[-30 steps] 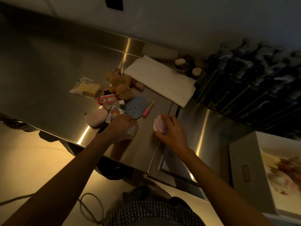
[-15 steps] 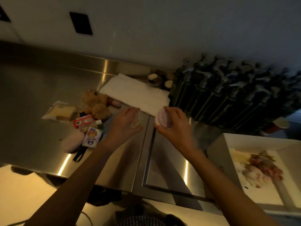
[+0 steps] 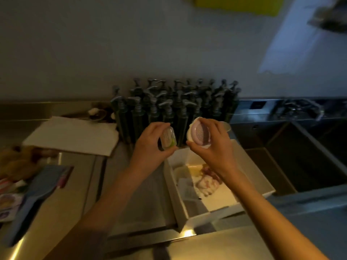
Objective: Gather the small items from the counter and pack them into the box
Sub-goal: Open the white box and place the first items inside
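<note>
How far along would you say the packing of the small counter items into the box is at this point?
Partly done. The white box already holds a few pale items. In hand: the left hand carries a small clear case and the right hand a round pink container, both above the box's far end, not yet dropped. Left: the blue brush, plush toy and packets at the counter's left.
</note>
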Motion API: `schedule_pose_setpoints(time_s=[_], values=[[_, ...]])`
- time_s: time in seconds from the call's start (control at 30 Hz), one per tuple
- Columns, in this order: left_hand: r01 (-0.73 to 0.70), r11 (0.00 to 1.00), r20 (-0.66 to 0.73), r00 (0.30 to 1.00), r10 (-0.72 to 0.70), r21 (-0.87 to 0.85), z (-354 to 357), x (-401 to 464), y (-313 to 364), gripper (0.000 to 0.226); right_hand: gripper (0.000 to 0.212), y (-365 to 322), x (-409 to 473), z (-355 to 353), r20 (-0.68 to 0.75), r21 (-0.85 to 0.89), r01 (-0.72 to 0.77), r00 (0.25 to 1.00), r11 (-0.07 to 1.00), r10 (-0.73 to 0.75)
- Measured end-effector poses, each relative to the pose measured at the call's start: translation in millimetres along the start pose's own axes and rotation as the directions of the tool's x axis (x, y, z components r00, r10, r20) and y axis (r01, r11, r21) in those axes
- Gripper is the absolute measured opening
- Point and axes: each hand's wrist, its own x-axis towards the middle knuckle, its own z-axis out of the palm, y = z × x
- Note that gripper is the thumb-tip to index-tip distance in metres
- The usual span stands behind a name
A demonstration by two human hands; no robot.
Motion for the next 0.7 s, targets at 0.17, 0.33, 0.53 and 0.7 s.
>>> schedule_pose_setpoints(time_s=[0.17,0.33,0.53,0.7], values=[[-0.036,0.998,0.067,0.997,0.039,-0.044,61,3,42,0.064,0.066,65,-15,-56,-0.002,0.02,-0.029,1.0,0.999,0.03],[0.008,1.0,0.124,0.992,-0.01,0.017,101,-8,54,0.067,0.068,117,-29,-77,0.094,0.031,-0.029,0.995,0.999,0.026],[0.161,0.98,0.113,0.978,-0.174,0.115,109,-35,48,0.069,0.069,146,-29,-58,0.316,0.072,0.019,0.948,0.997,-0.041],[0.257,0.957,0.031,0.964,-0.263,0.136,88,-55,38,0.067,0.069,145,-20,-15,0.574,0.108,0.143,0.799,0.984,-0.179]])
